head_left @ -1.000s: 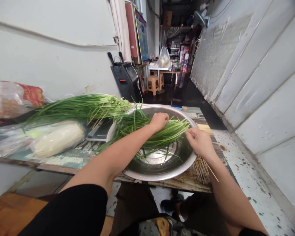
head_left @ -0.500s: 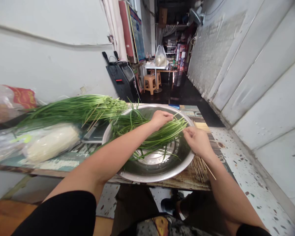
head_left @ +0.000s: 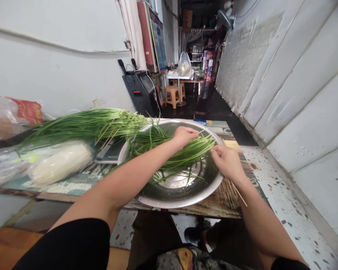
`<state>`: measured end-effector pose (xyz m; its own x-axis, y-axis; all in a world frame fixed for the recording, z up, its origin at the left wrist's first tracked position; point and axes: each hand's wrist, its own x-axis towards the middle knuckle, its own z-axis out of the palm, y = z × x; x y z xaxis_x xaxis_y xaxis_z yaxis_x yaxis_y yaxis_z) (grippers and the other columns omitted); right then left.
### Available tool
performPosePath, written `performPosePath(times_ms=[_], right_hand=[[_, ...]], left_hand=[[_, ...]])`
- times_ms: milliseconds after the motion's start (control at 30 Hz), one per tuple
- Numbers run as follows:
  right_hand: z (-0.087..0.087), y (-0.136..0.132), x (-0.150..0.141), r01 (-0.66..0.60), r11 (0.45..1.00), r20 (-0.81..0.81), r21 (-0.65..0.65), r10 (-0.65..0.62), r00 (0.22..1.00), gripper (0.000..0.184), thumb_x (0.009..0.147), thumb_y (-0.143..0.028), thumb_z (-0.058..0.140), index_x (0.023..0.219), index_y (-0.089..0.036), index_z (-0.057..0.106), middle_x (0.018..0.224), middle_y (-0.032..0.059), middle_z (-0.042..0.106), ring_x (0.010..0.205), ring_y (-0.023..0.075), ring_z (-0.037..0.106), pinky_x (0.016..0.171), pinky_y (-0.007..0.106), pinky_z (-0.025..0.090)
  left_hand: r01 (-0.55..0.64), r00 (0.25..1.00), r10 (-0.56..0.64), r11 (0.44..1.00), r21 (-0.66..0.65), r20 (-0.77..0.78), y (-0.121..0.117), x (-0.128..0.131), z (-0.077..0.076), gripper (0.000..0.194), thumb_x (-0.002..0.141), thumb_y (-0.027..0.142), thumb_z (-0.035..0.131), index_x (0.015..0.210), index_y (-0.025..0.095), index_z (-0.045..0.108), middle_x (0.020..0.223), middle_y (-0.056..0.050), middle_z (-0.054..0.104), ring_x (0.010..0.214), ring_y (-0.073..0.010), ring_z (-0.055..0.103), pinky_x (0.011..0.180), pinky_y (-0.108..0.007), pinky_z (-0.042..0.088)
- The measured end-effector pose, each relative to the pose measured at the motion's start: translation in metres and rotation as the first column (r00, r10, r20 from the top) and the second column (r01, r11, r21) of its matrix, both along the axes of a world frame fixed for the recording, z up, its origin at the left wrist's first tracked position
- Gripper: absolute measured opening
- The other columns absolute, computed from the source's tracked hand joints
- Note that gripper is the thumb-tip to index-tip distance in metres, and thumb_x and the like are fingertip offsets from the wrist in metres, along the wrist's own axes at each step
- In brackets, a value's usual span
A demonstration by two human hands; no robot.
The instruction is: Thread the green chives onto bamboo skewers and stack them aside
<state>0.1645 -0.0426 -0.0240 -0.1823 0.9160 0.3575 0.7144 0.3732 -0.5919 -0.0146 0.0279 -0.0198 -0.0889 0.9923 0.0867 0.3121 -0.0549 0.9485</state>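
A loose bunch of green chives (head_left: pixel 183 157) lies in a wide metal basin (head_left: pixel 174 204), the pale stem ends pointing right. My left hand (head_left: pixel 184 137) reaches over the bunch, its thumb and fingers closed around stems near those ends. A thin stick tip (head_left: pixel 204 129) shows just beyond its fingertips. At the basin's right side my right hand (head_left: pixel 227 161) is pinched at the stem ends; its curled fingers partly hide what they grip. Below its wrist, several bamboo skewers (head_left: pixel 229 193) lie on the table (head_left: pixel 205 210).
On the left lies a larger pile of chives (head_left: pixel 84 123) with a few skewers (head_left: pixel 108 135) on it, over a dark tray (head_left: pixel 109 153). A pale plastic-wrapped bundle (head_left: pixel 60 161) and a red-printed bag (head_left: pixel 17 116) are farther left. A black speaker-like box (head_left: pixel 142 92) stands behind.
Almost nothing differs. The view has shifted very slightly; both hands keep the same grip and place over the basin.
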Motion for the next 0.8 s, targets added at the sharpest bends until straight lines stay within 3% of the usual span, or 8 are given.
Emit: performPosePath(times_ms=[800], right_hand=[[-0.0028, 0.0014, 0.0008, 0.004, 1.000, 0.003, 0.018, -0.004, 1.000, 0.025, 0.080, -0.030, 0.046, 0.076, -0.019, 0.068, 0.071, 0.0040, 0.070, 0.062, 0.0181, 0.061, 0.060, 0.028, 0.041]], left_hand=[[-0.002, 1.000, 0.002, 1.000, 0.002, -0.006, 0.0020, -0.0015, -0.0036, 0.020, 0.062, 0.018, 0.071, 0.081, 0.013, 0.076, 0.064, -0.004, 0.069, 0.052, -0.0084, 0.051, 0.059, -0.023, 0.044]])
